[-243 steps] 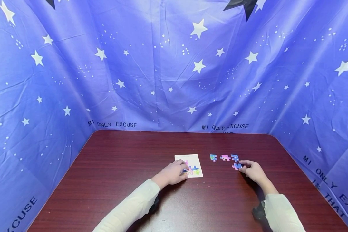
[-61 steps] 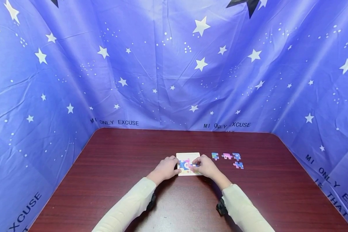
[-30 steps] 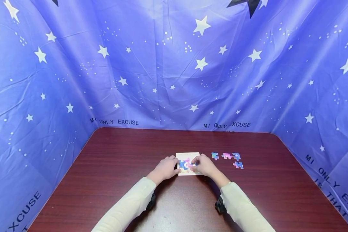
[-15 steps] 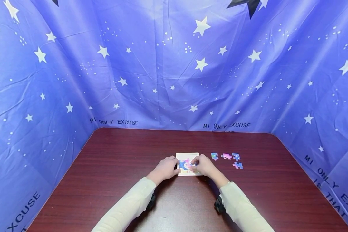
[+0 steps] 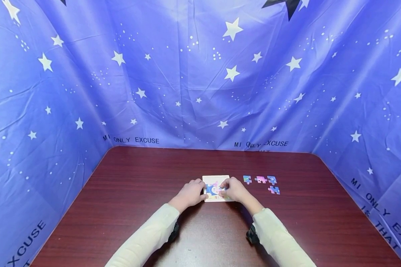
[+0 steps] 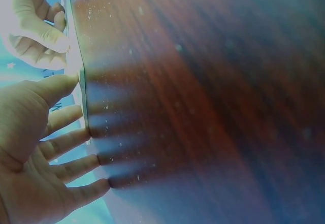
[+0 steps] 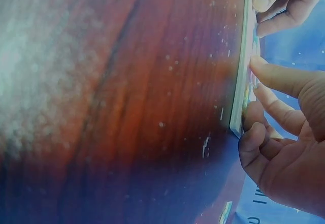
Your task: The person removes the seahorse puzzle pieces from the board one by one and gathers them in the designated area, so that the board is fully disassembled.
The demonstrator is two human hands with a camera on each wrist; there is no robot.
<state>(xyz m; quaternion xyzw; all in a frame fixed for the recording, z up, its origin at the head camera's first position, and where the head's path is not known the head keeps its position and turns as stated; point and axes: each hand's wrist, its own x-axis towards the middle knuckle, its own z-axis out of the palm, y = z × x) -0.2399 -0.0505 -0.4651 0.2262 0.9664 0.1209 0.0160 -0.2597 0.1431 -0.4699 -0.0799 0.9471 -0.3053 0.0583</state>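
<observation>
A thin, pale square puzzle board (image 5: pixel 216 178) lies on the table, with blue and pink joined jigsaw pieces (image 5: pixel 210 190) on its near part. My left hand (image 5: pixel 189 193) rests at the board's left side. In the left wrist view its fingers (image 6: pixel 76 169) stretch straight out, the thumb at the board's edge and the outer fingertips down by the table. Over the right side of the board, my right hand (image 5: pixel 238 191) pinches a jigsaw piece between thumb and forefinger, mostly covered by the fingers. Its other fingers (image 7: pixel 252 145) curl beside the board's corner in the right wrist view.
Right of the board lie several loose jigsaw pieces: a blue-green piece (image 5: pixel 247 180), a pink piece (image 5: pixel 261 180), a blue piece (image 5: pixel 272 180) and a pink-and-blue piece (image 5: pixel 274 190). A star-patterned blue curtain (image 5: pixel 187 92) surrounds the dark red table (image 5: pixel 147 167).
Since the oldest frame, my right hand has come left from the loose pieces to the board, and my left hand has drawn back to its left edge. Over the last second both hands barely move.
</observation>
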